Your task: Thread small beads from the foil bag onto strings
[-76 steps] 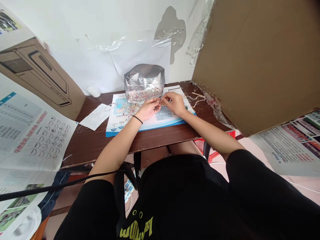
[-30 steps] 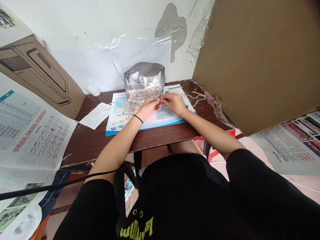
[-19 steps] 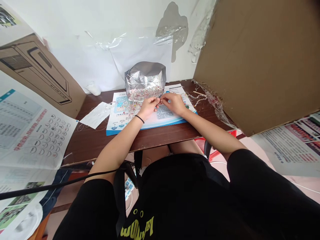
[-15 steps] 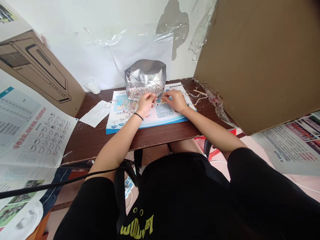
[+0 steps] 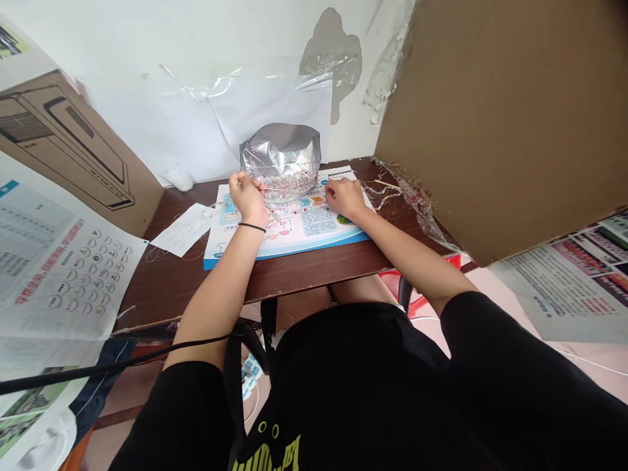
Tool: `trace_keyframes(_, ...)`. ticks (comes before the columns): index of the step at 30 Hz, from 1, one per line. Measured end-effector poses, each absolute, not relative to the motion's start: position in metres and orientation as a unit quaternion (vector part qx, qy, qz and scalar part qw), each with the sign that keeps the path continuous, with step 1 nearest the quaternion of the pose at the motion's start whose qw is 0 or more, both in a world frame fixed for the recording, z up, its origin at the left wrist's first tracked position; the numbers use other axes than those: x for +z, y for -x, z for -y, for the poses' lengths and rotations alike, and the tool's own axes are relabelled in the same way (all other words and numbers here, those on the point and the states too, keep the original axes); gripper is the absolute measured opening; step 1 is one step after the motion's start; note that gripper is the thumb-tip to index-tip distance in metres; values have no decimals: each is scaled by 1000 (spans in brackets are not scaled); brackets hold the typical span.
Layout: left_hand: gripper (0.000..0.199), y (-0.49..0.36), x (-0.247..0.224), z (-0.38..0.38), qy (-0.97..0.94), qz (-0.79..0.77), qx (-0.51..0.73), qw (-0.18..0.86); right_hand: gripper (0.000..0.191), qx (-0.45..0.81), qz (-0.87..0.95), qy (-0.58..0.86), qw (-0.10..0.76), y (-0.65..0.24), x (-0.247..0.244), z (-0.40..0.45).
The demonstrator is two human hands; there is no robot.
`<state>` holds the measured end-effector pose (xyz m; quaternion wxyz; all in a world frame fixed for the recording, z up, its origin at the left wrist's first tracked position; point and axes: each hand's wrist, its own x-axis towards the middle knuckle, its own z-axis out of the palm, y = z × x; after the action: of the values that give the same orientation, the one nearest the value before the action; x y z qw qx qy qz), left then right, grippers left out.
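Note:
A silver foil bag [image 5: 280,157] stands open at the far side of a printed, blue-edged board [image 5: 294,245], full of tiny pink and white beads. My left hand [image 5: 248,198] is at the bag's left side, fingers bunched against it. Anything held there is too small to make out. A black band circles that wrist. My right hand [image 5: 346,198] rests its fingertips on the board, right of the bag. A few loose beads lie on the board between my hands.
The board lies on a dark wooden table [image 5: 314,268]. A white paper slip [image 5: 186,229] is on its left, and tangled strands with crumpled plastic [image 5: 392,190] are on its right. A large cardboard sheet [image 5: 490,118] leans in from the right; a carton [image 5: 63,144] and printed posters stand left.
My left hand has moved left, away from my right hand, to the bag's left side. My right hand has lowered onto the board. The bag looks slightly shifted left.

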<state>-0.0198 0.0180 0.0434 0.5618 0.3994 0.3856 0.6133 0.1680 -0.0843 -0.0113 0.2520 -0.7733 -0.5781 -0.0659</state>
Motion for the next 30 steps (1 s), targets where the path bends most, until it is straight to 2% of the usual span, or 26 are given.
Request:
trace_keyframes(3, 23, 20, 42, -19, -417, -379, 621, 545, 25, -76, 590, 764, 251, -166, -12, 84)
trace_keyframes(5, 21, 20, 41, -16, -447, -377, 582, 565, 26, -80, 592, 762, 249, -166, -13, 83)
trace_keyframes(10, 20, 26, 47, 0, -550, -313, 271, 725, 25, -54, 573, 775, 261, -170, -14, 82)
trace_keyframes(12, 20, 28, 49, 7, -581, -281, 188, 741, 25, -40, 569, 777, 265, -171, -14, 83)
trace_keyframes(15, 22, 27, 47, 13, -600, -278, 124, 739, 27, -24, 576, 770, 272, -170, -14, 85)
trace_keyframes(21, 21, 22, 33, 14, -618, -326, 162, 697, 29, -31, 587, 745, 314, -158, -10, 91)
trace_keyframes(26, 17, 19, 24, 17, -760, -327, 262, 497, 32, 79, 656, 620, 423, -141, -4, 95)
trace_keyframes(30, 13, 18, 24, 16, -784, -319, 270, 459, 37, 108, 687, 575, 432, -134, -6, 95)
